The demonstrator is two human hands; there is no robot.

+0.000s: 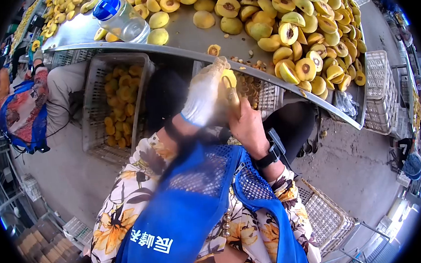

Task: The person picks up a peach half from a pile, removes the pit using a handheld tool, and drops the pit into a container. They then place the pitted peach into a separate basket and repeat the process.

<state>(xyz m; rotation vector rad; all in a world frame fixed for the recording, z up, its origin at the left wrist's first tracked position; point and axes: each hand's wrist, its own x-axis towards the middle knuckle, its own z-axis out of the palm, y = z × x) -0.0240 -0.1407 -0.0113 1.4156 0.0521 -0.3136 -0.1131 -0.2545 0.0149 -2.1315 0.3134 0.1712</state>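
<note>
My left hand (pixel 202 97), in a white glove with a blue cuff edge, closes around a yellow peach half (pixel 228 77) just below the metal table's front edge. Bare and wrapped round a pitting tool (pixel 234 102), my right hand (pixel 249 131) is close beside it. The tool has a pale handle, and its curved metal end is against the peach half. A loose piece of peach (pixel 213 50) lies on the table edge above my glove. Part of the fruit is hidden by my gloved fingers.
Many peach halves (pixel 305 70) cover the metal table (pixel 180 37). A clear bottle with a blue lid (pixel 122 21) stands there. Below are a crate of peach halves (pixel 87 98) and my knees. Another person (pixel 23 107) sits at left; stacked crates (pixel 380 92) stand at right.
</note>
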